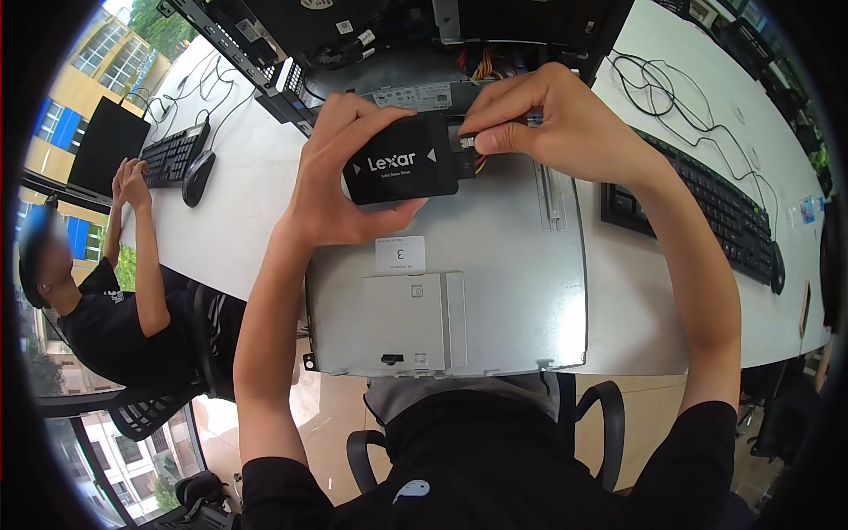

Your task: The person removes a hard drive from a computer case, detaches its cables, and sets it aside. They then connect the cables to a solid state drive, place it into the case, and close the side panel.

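Note:
A black Lexar solid state drive (402, 163) is held in my left hand (334, 181), thumb along its lower edge and fingers over its top edge. At the drive's right end, my right hand (543, 124) pinches a small cable connector (467, 141), which is against or very close to the drive. Coloured wires (484, 66) run from the computer case behind my right fingers. Below both hands lies a grey metal panel (517, 291) with a white label (400, 254) and a raised plate (404, 318).
An open computer case (389, 35) stands at the top. A black keyboard (707, 199) and loose cables (671, 97) are on the white table (632, 309) at right. At left, another person (124, 300) sits by a keyboard (174, 157), mouse (199, 178) and monitor (106, 146).

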The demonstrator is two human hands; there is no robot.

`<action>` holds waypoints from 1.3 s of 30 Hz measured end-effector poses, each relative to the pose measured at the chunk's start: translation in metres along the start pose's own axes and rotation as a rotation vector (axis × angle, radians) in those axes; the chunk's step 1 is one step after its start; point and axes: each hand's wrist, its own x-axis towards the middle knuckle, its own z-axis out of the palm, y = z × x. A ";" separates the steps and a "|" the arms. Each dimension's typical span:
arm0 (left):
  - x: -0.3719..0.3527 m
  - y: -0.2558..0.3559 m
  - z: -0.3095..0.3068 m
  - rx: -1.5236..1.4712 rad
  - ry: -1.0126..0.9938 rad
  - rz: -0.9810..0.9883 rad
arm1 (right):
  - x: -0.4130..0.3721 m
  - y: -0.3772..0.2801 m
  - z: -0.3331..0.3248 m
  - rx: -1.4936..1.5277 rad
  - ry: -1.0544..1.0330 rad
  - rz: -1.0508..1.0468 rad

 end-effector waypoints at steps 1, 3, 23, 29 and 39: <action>0.000 0.001 0.001 -0.017 0.004 -0.016 | 0.000 0.001 0.001 0.002 0.006 -0.010; -0.001 0.002 0.002 -0.052 0.016 -0.050 | 0.001 0.003 0.004 0.004 0.016 -0.028; 0.000 0.003 0.001 -0.029 -0.010 0.008 | 0.003 0.001 0.009 0.058 0.123 0.023; 0.000 0.003 0.004 -0.076 0.029 -0.022 | 0.004 0.001 0.011 0.082 0.149 0.000; 0.000 0.005 0.003 -0.069 0.032 0.014 | 0.002 -0.012 0.013 0.090 0.194 0.090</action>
